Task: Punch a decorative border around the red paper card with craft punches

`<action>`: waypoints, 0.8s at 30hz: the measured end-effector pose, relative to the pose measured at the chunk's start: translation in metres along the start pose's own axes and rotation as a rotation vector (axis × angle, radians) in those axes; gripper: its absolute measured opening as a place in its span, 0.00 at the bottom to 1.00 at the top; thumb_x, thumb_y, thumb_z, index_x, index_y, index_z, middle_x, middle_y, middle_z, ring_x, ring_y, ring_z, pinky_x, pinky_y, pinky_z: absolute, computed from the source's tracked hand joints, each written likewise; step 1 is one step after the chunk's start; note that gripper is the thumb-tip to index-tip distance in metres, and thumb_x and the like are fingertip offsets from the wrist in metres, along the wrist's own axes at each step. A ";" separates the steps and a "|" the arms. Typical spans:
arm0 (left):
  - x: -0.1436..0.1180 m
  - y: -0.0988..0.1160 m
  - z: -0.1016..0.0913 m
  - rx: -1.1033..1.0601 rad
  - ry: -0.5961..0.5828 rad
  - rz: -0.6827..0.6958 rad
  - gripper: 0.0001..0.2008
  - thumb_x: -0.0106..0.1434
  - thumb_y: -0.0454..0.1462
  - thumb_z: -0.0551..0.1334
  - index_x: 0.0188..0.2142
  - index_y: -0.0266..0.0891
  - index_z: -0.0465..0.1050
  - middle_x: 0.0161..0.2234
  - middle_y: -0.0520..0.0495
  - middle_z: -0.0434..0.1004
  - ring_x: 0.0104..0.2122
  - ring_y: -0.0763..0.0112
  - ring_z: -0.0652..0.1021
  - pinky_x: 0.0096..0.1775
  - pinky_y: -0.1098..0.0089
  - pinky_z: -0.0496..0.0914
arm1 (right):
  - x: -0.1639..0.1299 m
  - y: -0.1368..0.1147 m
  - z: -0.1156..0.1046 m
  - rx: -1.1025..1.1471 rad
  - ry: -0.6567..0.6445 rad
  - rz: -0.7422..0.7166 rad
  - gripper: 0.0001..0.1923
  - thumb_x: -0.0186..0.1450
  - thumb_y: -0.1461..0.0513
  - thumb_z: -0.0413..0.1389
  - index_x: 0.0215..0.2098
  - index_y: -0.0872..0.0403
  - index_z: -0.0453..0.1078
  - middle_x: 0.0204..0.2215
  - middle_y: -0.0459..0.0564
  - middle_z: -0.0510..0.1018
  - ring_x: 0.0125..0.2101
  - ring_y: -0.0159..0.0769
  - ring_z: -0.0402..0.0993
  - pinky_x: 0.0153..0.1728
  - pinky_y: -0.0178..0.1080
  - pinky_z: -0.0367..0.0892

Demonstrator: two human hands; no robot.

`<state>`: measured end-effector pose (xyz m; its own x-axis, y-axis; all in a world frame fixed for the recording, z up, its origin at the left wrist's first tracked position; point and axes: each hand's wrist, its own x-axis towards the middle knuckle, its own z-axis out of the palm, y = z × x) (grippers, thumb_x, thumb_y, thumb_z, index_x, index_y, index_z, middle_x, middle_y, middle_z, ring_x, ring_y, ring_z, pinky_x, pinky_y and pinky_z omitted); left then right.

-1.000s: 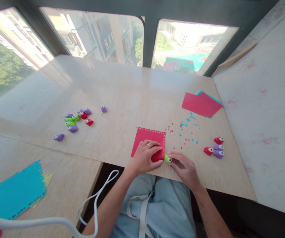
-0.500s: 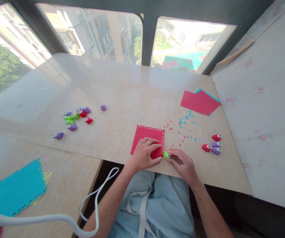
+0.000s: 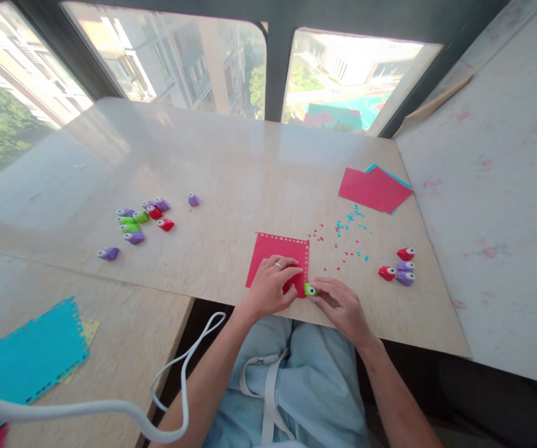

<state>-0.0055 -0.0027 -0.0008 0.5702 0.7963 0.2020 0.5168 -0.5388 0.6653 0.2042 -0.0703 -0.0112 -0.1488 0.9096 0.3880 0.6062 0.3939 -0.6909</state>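
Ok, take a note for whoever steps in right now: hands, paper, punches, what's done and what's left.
Left hand presses the red sheet flat on the table.
Right hand holds the green punch at the sheet's lower right corner.
Done: holes along the top and right edges.
Left: the left edge shows no holes; the bottom edge is hidden.
Spare punches sit right, more far left.

A paper sheet [image 3: 279, 255] lies on the table [image 3: 231, 168] at its near edge. The left hand [image 3: 272, 287] rests on the sheet; the right hand [image 3: 340, 306] lies just right of it, a small punch [image 3: 310, 290] between them. Paper bits [image 3: 350, 233] lie behind and to the right, more punches [image 3: 399, 267] farther right, others [image 3: 142, 223] far left.
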 end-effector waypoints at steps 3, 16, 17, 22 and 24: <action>0.000 0.001 0.001 0.022 0.003 -0.002 0.16 0.61 0.34 0.63 0.49 0.43 0.75 0.52 0.46 0.75 0.50 0.59 0.71 0.51 0.58 0.65 | -0.001 -0.004 0.002 -0.014 0.001 -0.002 0.12 0.67 0.63 0.60 0.48 0.47 0.75 0.43 0.51 0.82 0.44 0.41 0.79 0.46 0.44 0.75; 0.001 -0.003 0.005 0.020 0.028 -0.001 0.16 0.61 0.32 0.62 0.48 0.43 0.75 0.51 0.47 0.75 0.50 0.60 0.71 0.52 0.58 0.66 | -0.003 -0.002 0.005 0.013 0.022 0.093 0.12 0.66 0.63 0.61 0.49 0.49 0.75 0.45 0.53 0.79 0.45 0.40 0.77 0.44 0.43 0.76; 0.001 -0.004 0.005 0.022 0.034 -0.002 0.15 0.61 0.32 0.62 0.48 0.43 0.75 0.51 0.47 0.75 0.50 0.60 0.71 0.52 0.58 0.66 | -0.003 -0.002 0.005 0.013 0.019 0.087 0.12 0.66 0.63 0.61 0.48 0.49 0.75 0.43 0.52 0.80 0.44 0.40 0.77 0.44 0.42 0.76; 0.002 -0.005 0.008 0.033 0.063 -0.014 0.15 0.60 0.31 0.63 0.47 0.43 0.76 0.51 0.46 0.75 0.51 0.59 0.71 0.52 0.57 0.66 | -0.003 -0.005 0.003 0.030 -0.006 0.049 0.09 0.65 0.62 0.63 0.44 0.49 0.75 0.37 0.50 0.80 0.38 0.38 0.77 0.40 0.41 0.74; 0.002 -0.005 0.008 0.027 0.070 -0.015 0.15 0.60 0.31 0.63 0.46 0.43 0.76 0.51 0.46 0.76 0.51 0.59 0.71 0.53 0.57 0.66 | -0.003 -0.006 0.003 0.030 -0.008 0.039 0.09 0.65 0.62 0.63 0.44 0.49 0.75 0.37 0.50 0.80 0.38 0.38 0.77 0.40 0.41 0.74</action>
<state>-0.0018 -0.0006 -0.0100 0.5166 0.8210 0.2430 0.5420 -0.5334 0.6494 0.1985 -0.0748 -0.0096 -0.1314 0.9254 0.3555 0.5880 0.3615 -0.7236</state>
